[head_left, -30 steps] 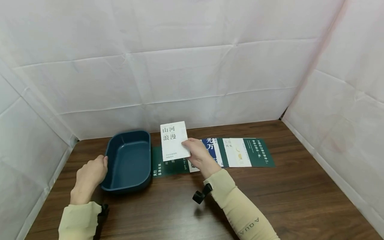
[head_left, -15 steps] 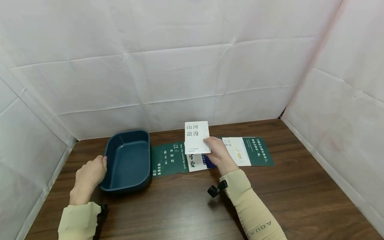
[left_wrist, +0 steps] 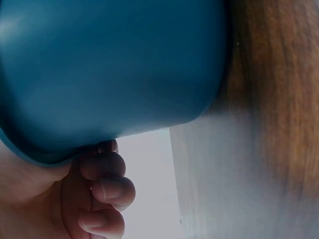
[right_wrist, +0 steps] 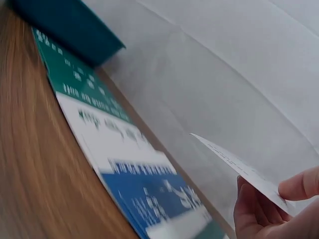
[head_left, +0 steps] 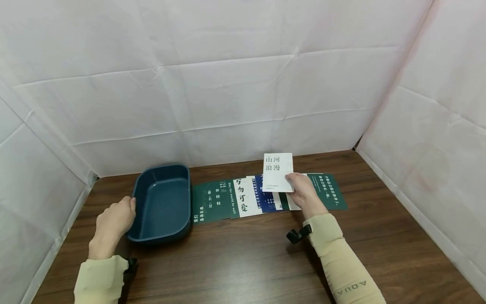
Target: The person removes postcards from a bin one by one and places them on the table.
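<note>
My right hand (head_left: 301, 192) pinches a white card with black characters (head_left: 279, 172) and holds it upright above the right part of a row of cards (head_left: 243, 202) on the brown table (head_left: 243, 261). In the right wrist view the white card (right_wrist: 239, 167) shows edge-on between the fingers (right_wrist: 299, 186). My left hand (head_left: 114, 221) grips the left rim of a dark blue tray (head_left: 163, 202), which is empty. The left wrist view shows the tray's outer wall (left_wrist: 109, 69) with curled fingers (left_wrist: 107, 186) under its rim.
Green, white and blue cards (right_wrist: 99, 124) lie overlapping in a row from beside the tray to a green card (head_left: 328, 192) at the right. White sheeting (head_left: 228, 84) walls the table at the back and both sides.
My right hand has carried the white card to the right along the row, from near the tray to over the right-hand cards. The left hand and the tray have stayed put.
</note>
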Demonstrator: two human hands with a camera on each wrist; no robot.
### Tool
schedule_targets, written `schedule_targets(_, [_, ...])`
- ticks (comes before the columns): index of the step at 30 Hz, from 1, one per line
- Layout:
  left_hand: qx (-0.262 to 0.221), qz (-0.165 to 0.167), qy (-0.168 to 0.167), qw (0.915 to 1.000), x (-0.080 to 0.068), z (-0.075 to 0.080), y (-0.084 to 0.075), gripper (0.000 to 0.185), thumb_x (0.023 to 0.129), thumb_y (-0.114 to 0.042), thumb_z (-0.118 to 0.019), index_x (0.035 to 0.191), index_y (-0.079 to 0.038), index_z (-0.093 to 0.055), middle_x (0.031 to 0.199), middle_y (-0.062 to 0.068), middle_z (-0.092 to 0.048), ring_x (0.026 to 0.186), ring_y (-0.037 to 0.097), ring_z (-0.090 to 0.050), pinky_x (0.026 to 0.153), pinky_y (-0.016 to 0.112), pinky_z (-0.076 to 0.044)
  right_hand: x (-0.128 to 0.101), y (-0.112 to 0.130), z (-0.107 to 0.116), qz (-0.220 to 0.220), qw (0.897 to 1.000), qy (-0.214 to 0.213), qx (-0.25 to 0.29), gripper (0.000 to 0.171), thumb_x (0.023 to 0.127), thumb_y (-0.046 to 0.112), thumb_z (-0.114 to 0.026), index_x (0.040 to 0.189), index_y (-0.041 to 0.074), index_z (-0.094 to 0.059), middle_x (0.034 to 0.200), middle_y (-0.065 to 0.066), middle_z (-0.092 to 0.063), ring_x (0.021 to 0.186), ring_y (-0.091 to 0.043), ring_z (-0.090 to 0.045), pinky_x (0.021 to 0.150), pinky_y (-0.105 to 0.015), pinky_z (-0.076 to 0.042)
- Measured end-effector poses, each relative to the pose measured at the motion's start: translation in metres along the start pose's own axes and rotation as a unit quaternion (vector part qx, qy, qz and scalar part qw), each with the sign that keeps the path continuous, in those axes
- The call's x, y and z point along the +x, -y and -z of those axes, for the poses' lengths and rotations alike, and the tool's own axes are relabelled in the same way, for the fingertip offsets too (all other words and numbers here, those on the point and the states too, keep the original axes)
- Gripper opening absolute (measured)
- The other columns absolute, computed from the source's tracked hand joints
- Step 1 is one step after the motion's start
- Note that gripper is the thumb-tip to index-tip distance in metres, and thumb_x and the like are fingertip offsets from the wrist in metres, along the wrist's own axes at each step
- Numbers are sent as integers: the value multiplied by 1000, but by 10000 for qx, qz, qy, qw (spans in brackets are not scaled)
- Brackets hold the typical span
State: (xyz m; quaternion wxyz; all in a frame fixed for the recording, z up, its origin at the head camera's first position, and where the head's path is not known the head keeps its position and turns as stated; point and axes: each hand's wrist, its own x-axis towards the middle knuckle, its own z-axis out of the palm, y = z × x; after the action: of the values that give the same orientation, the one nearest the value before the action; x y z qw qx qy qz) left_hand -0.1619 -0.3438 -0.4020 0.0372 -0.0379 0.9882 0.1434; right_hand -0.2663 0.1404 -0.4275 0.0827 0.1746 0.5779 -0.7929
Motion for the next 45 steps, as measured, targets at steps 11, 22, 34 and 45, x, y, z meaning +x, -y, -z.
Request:
schedule_targets(11, [-29, -8, 10, 10000, 1, -1, -2, 45, 107, -25, -27, 112, 12, -51, 95, 38, -59, 79, 53, -59, 60, 59, -46, 3, 18, 63, 62, 9993, -236, -282, 54, 102, 7, -39, 152, -3, -21, 152, -16, -26, 129, -20, -40, 102, -30, -38])
schedule_targets(22, [-17, 15, 62, 10000, 2, -1, -4, 45, 108, -25, -26, 114, 12, -51, 95, 37, -60, 78, 51, -60, 60, 58, -46, -2, 32, 119, 131, 9980, -511, -348, 57, 101, 6, -41, 152, -4, -18, 144, -13, -31, 112, -12, -45, 84, -20, -47])
schedule_targets(34, [-58, -3, 35, 10000, 1, -2, -4, 45, 107, -25, -26, 111, 11, -52, 95, 36, -60, 79, 52, -60, 60, 58, -46, -6, 40, 165, 279, 9890, -734, -1254, 59, 101, 11, -42, 150, -10, -18, 136, -18, -36, 91, -6, -52, 72, -20, -50])
schedule_targets(45, [-81, 5, 39, 10000, 0, -1, -3, 45, 107, -26, -25, 111, 11, -51, 95, 37, -59, 78, 52, -59, 61, 59, -45, -5, 40, 178, 145, 9769, -976, -1894, 58, 101, 15, -45, 149, -11, -24, 143, -24, -32, 81, -2, -53, 68, -21, -51])
